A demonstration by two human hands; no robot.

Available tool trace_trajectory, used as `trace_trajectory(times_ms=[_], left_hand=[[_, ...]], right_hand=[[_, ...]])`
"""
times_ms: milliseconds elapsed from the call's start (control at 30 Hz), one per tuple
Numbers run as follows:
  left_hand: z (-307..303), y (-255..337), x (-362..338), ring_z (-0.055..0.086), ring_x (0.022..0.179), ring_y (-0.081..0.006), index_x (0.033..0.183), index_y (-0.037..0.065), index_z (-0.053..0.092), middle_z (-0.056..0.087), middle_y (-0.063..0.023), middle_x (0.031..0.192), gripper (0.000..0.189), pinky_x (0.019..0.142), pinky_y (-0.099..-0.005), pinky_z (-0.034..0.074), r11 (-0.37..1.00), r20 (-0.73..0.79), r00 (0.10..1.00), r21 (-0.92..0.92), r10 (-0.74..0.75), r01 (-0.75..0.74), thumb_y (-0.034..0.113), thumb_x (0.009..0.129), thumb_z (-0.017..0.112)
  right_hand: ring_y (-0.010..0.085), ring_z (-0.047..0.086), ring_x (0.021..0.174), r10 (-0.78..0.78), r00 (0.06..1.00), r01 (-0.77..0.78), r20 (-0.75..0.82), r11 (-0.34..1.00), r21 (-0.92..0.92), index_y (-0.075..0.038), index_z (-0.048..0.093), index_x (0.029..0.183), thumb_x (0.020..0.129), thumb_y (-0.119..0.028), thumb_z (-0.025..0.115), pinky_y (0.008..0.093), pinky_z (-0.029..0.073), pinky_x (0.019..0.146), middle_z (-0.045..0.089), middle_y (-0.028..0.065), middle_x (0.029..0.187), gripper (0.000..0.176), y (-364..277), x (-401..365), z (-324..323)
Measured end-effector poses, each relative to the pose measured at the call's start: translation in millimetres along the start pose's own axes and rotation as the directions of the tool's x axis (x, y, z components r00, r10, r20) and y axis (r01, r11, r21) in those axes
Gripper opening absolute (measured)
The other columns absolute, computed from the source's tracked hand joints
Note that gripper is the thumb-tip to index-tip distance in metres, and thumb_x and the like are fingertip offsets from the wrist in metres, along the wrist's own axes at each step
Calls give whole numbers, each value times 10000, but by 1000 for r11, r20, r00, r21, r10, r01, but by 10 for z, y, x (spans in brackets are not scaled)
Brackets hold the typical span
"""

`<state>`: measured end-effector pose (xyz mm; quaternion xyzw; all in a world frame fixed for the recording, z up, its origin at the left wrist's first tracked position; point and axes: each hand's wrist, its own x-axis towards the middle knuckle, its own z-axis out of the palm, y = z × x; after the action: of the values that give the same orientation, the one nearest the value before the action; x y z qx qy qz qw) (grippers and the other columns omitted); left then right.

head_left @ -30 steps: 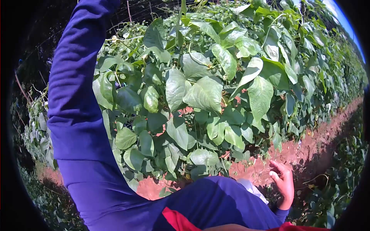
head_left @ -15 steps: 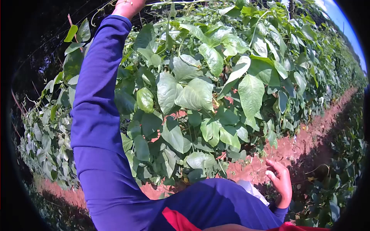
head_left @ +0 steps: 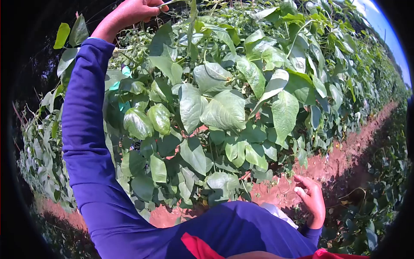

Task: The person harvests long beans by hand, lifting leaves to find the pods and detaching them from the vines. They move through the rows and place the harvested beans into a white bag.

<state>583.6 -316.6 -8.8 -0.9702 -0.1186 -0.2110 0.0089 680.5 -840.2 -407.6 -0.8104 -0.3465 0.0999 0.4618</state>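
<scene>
My left hand [head_left: 131, 15] is raised at the top left of the head view, its thumb and fingers pinched on a thin pale-green vine stem [head_left: 173, 3]. Beneath that raised arm and to its right hangs a dense wall of climbing vines with broad green leaves [head_left: 224, 110]. My right hand [head_left: 314, 203] is held low at the right, beside my body. Its thumb and index finger are apart, the other fingers are loosely curled, and nothing shows between them.
Reddish bare soil [head_left: 317, 166] runs along the foot of the vines. Low dark-green plants [head_left: 384, 190] grow at the right. Small teal pieces [head_left: 114, 86] show among the leaves by my left sleeve. A white cloth or plastic piece [head_left: 280, 213] lies against my waist.
My left hand has come lower and left, so its pinching fingers now show. Glossy leaves and the teal pieces beside the sleeve are uncovered. My right hand has barely moved.
</scene>
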Motion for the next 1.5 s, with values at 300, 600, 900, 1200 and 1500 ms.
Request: trace_trajectory(times_ms=[300,600,900,1200,1500], left_hand=[[236,163,-207,659,697,-270,1092,28,661,660,-134,766,292,653,-379,523,644,-177,917,758,358,-105,115,828,573],[-236,597,-383,656,654,-123,1046,38,716,720,-93,775,223,610,-296,513,995,-182,978,-6,-97,97,127,862,628],[-464,399,-402,682,670,-263,793,202,770,682,-113,695,153,623,-362,535,565,-295,927,817,234,117,155,721,643],[-17,-497,133,652,767,-357,919,79,700,630,-175,763,199,701,-456,518,468,-183,947,883,265,40,85,782,556],[69,-447,-225,614,621,-166,773,-16,615,616,-69,664,180,608,-289,494,989,-43,988,22,-146,147,100,799,479]], right_hand=[[221,648,846,-87,990,86,114,996,7,-14,610,1203,769,-32,711,330,509,774,657,154,1024,446,-117,124,130],[212,650,867,45,998,-46,43,999,14,-21,610,1209,771,-31,711,325,509,775,670,133,1042,451,89,-86,28],[174,643,865,-25,995,29,93,999,-37,-15,611,1208,779,-33,713,305,513,768,672,114,1008,441,3,-8,135],[250,656,894,-38,997,41,73,998,-44,-19,611,1204,764,-57,717,337,503,810,671,165,1014,454,96,-151,141],[283,643,900,-168,983,172,68,983,-57,14,628,1154,768,-111,714,345,495,811,670,163,1002,415,-274,-51,-286]])
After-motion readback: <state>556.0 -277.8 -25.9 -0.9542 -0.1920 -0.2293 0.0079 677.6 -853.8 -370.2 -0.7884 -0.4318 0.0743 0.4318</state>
